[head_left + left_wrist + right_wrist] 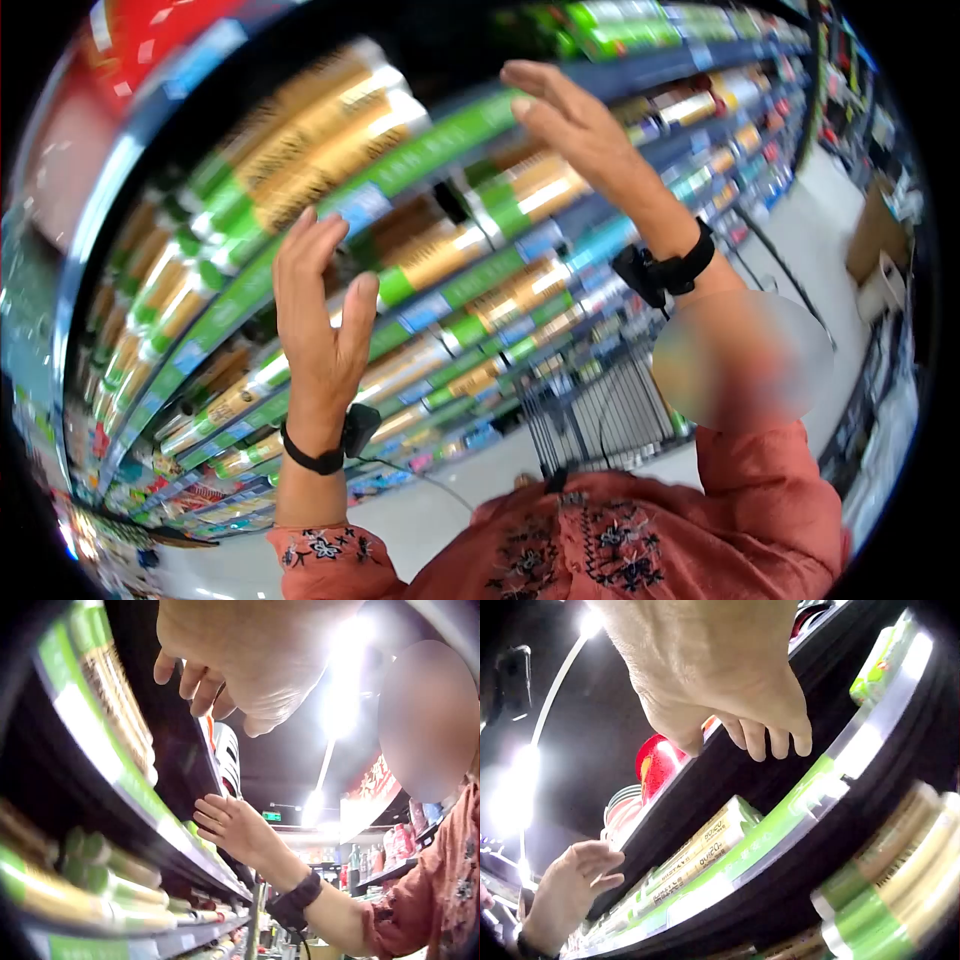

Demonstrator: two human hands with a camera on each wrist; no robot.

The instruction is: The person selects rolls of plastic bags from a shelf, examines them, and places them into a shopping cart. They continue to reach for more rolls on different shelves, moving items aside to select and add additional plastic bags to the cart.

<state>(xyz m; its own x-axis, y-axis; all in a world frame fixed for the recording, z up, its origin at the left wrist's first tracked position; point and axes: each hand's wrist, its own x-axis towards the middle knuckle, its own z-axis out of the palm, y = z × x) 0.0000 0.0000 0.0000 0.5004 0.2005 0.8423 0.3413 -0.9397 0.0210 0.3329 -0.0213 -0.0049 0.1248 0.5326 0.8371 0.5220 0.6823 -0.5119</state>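
My left hand (322, 310) is raised before the store shelf with fingers and thumb spread, holding nothing. My right hand (580, 130) reaches up farther along the shelf, its fingers extended and nothing in them. Behind the hands lie rows of green-and-beige rolls (325, 140), stacked on several shelf levels. A green shelf-edge strip (440, 143) runs between the two hands. In the right wrist view, the right hand (712, 682) hangs over a dark gap on the shelf, with packed rolls (697, 851) below it. The left wrist view has the left hand (255, 660) near the upper shelf.
A wire shopping cart (595, 410) stands in front of the person's body. Across the pale aisle floor (830, 205) is a cardboard box (878, 235). Red goods (658, 766) sit on top of the shelf. Green packs (625, 30) fill the upper shelf's far part.
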